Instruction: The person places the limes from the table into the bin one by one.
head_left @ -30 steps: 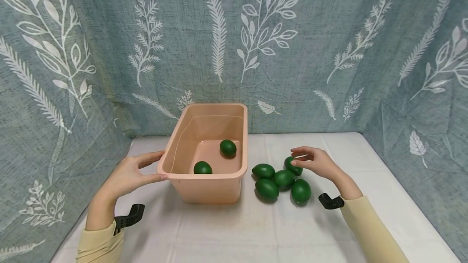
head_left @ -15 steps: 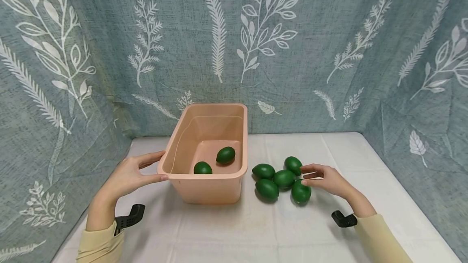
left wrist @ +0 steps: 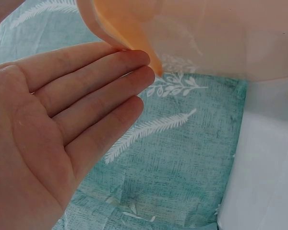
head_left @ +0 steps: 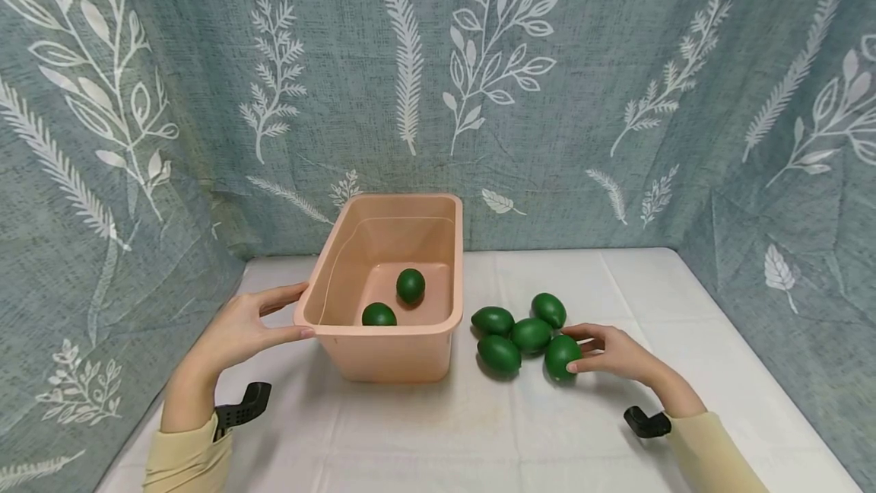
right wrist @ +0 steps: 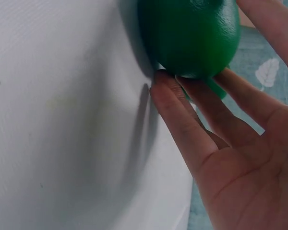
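On white cloth, a glossy green fruit, cropped in the right-wrist view, is pinched between parted thumb and fingers of the right hand; a bin is touched by the straight-fingered left hand.

No text, label, brand or number is reading anywhere. Bin is showing only a speck below its front rim, too small to make out; cloth behind bin is carrying leaf prints, not lettering.
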Demonstrator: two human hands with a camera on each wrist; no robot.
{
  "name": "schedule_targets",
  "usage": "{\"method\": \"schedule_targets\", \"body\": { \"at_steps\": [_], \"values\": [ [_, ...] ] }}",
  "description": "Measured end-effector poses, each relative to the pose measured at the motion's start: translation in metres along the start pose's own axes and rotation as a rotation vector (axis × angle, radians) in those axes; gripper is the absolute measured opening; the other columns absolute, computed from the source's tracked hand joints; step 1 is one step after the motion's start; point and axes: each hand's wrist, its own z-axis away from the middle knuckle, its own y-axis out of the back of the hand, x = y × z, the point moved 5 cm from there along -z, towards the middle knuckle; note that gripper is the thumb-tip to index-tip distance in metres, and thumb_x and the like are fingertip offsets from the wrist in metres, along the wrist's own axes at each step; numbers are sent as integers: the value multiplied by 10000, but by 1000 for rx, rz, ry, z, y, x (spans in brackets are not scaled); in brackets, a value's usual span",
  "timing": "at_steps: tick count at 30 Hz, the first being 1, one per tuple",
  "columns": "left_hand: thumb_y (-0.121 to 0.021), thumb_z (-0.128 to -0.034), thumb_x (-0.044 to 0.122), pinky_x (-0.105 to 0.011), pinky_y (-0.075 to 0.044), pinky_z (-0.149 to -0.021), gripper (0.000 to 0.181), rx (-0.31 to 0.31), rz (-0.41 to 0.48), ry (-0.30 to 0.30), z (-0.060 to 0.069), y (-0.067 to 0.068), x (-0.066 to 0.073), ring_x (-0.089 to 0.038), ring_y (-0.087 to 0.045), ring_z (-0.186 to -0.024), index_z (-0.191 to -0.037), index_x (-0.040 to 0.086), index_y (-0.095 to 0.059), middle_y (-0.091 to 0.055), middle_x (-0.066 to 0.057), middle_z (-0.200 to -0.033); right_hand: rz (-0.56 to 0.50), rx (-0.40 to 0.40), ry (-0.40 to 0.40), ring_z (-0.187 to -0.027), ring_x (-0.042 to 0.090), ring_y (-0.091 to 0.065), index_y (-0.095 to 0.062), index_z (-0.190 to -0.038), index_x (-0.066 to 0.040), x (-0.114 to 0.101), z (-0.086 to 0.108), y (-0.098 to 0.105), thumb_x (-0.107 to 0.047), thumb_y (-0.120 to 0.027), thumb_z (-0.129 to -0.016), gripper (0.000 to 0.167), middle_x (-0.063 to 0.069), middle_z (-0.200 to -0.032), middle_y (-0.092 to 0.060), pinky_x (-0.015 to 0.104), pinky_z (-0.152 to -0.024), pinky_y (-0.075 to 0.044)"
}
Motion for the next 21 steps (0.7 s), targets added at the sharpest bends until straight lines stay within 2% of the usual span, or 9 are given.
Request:
{"method": "schedule_targets", "body": {
  "at_steps": [7, 15, 21],
  "values": [
    [-759, -763, 474, -554, -452, -954, 693, -1, 10, 10, 1, -1, 0, -349, -527, -1238, -1352, 175, -551, -565, -32, -1348, 13, -3, 3, -1054, 276, -642, -532, -1338, -70, 3, -4, -4, -302, -783, -783, 652, 198, -1287, -568, 280, -817, -523],
    [-761, -761, 473, -555, -450, -957, 697, 2, 7, 7, 0, -1, -1, -349, -526, -1239, -1350, 165, -552, -567, -40, -1345, 0, 33, -51, -1072, 281, -633, -559, -1316, -126, 7, -5, -6, -332, -804, -751, 649, 166, -1293, -570, 385, -861, -518],
    [-762, -760, 473, -557, -448, -957, 695, 5, 10, 5, 1, -1, -2, -348, -525, -1240, -1351, 174, -551, -569, -35, -1343, -26, 92, -80, -1071, 274, -632, -560, -1314, -116, 7, -1, -2, -312, -826, -725, 676, 132, -1303, -576, 331, -833, -523]
  ]
}}
